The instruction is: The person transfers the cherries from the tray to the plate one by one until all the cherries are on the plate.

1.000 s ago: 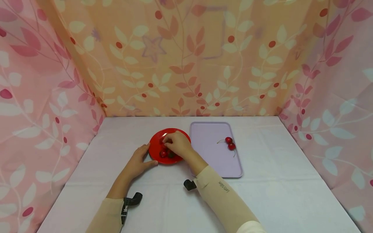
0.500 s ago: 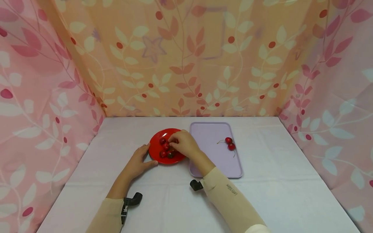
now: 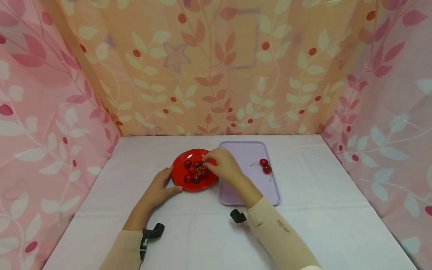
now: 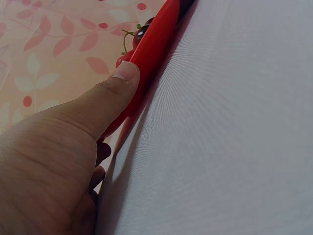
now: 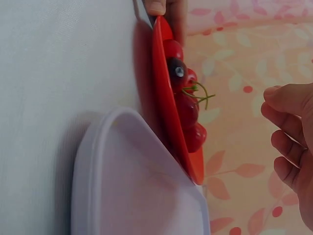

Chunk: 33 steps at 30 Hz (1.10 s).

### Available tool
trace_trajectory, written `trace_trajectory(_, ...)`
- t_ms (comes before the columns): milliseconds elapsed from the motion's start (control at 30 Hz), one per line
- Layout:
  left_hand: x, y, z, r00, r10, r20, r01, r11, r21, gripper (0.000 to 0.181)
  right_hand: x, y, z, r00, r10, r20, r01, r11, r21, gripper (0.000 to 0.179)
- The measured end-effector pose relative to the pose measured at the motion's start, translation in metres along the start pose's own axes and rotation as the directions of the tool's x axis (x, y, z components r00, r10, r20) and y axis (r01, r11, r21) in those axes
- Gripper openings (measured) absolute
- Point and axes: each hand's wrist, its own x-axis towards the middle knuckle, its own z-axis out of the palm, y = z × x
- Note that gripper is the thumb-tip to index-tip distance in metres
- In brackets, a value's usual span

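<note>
A round red plate [image 3: 177,179] holds several dark red cherries [image 3: 188,178] with green stems. My left hand [image 3: 161,189] grips the plate's left rim, thumb at the near side and fingers farther back; the thumb [image 4: 117,88] lies along the rim in the left wrist view. Above the plate's right side is my right hand [image 3: 222,165], its fingers loosely bent. Nothing shows between its thumb and fingers in the right wrist view, where the hand [image 5: 293,132] is apart from the cherries.
A lilac rectangular tray [image 3: 243,150] sits right of the plate, close against it. Two cherries [image 3: 265,166] with stems lie near the tray's right edge. A white cloth [image 3: 168,240] covers the table, with patterned curtains [image 3: 209,75] around the back and sides.
My right hand has drawn back from the cherries toward the right, its fingers loosening and more of the fruit coming into view. The left hand stays at the plate.
</note>
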Motion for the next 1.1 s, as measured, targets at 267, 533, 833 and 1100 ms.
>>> trace_trajectory(267,-0.001,0.000,0.000,1.000,-0.002,0.002,0.002,1.000,0.013,0.106,-0.018,0.000,-0.017,0.992,-0.071,-0.103,0.074,0.997,0.027,0.012)
trace_trajectory(533,-0.001,0.001,0.000,1.000,-0.005,0.011,0.005,1.000,-0.001,0.106,-0.036,0.004,-0.023,0.995,-0.046,-0.085,0.044,0.999,-0.027,0.011)
trace_trajectory(833,-0.001,0.002,0.000,1.000,-0.009,0.010,0.009,1.000,0.009,0.107,-0.055,0.012,-0.046,0.994,-0.045,-0.096,0.041,0.998,-0.052,0.014)
trace_trajectory(1100,-0.001,0.002,-0.001,1.000,-0.018,0.014,0.018,1.000,0.008,0.107,-0.076,0.029,-0.064,0.993,-0.031,-0.115,0.022,0.996,-0.082,0.016)
